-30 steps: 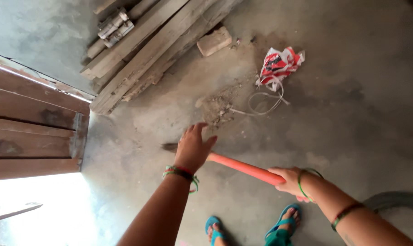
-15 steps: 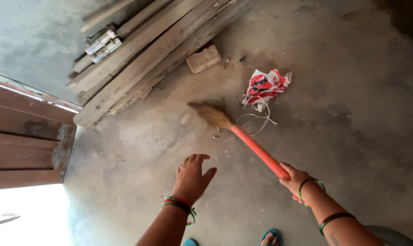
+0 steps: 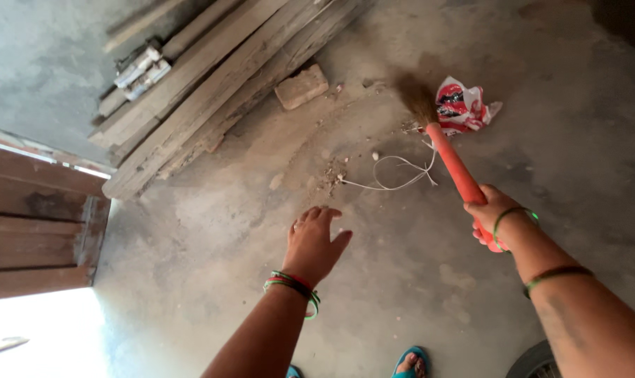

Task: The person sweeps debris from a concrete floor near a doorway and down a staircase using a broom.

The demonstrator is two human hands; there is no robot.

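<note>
The right hand [image 3: 491,213] is wrapped round the orange handle of the broom [image 3: 452,159], whose bristle head sits against the crumpled red-and-white wrapper [image 3: 461,105]. The left hand [image 3: 314,241] hangs open and empty over the concrete floor [image 3: 212,231]. Left of the wrapper, a white cord [image 3: 394,171] and a scatter of grit [image 3: 329,175] lie unswept, so most of the sweeping looks undone. Further left sits a brick [image 3: 301,86], I think, beside stacked planks [image 3: 212,84].
</note>
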